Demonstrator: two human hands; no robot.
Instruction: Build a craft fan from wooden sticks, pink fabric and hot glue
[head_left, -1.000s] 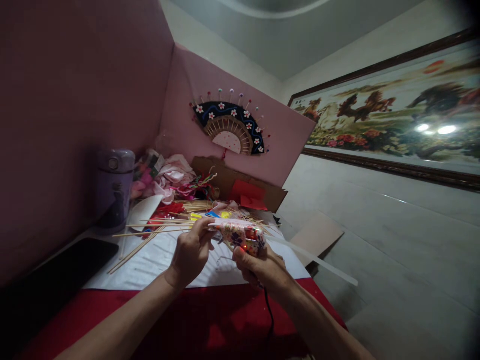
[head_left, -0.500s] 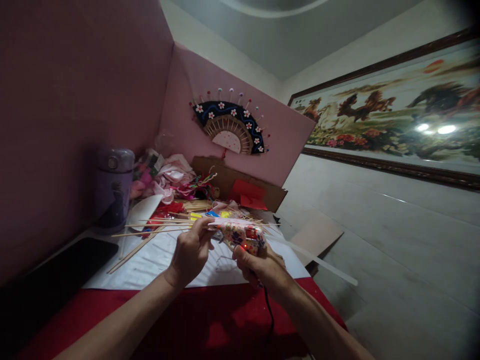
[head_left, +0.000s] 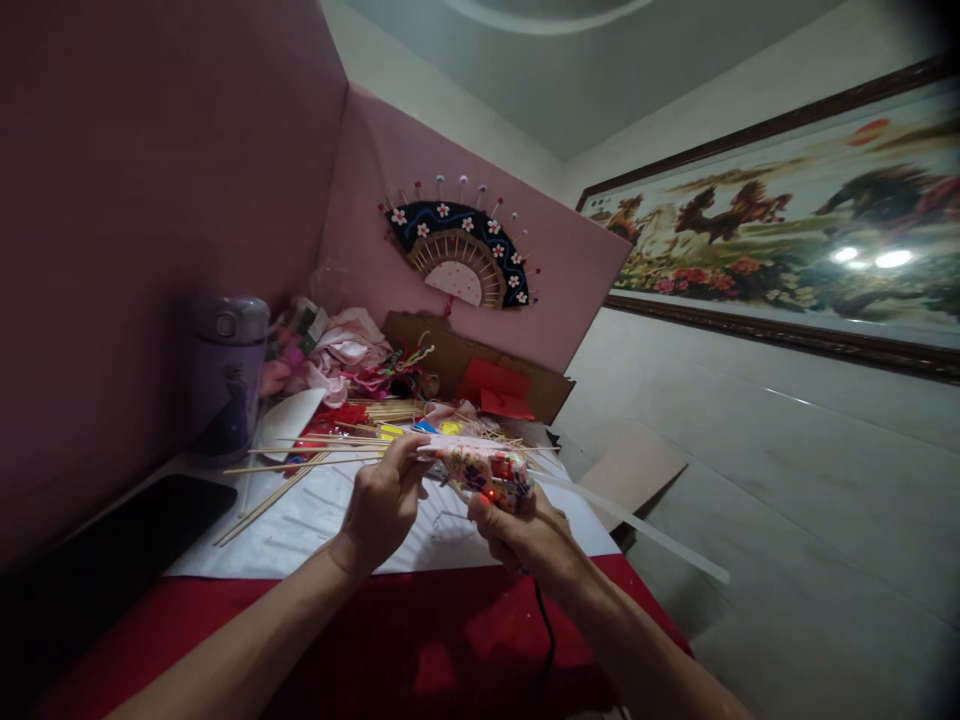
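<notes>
A flower-patterned hot glue gun (head_left: 469,468) with a small red light is gripped in my right hand (head_left: 529,535). From its back end a long translucent glue stick (head_left: 652,530) sticks out, and a black cord hangs below. My left hand (head_left: 381,505) pinches the edge of a pale pink piece (head_left: 454,441) with thin bamboo sticks (head_left: 315,450) fanning out to the left. The gun's nozzle is close to my left fingertips; whether it touches the piece I cannot tell.
White paper (head_left: 300,520) covers part of a red tablecloth (head_left: 330,640). Loose sticks, ribbons and pink cloth (head_left: 352,340) lie behind. On the left are a purple bottle (head_left: 229,390) and a dark phone (head_left: 172,510). A decorated fan (head_left: 457,250) hangs on the pink panel.
The glue gun and my right hand have shifted very slightly right, and the glue stick's free end has moved right and down. My left hand has stayed nearly still.
</notes>
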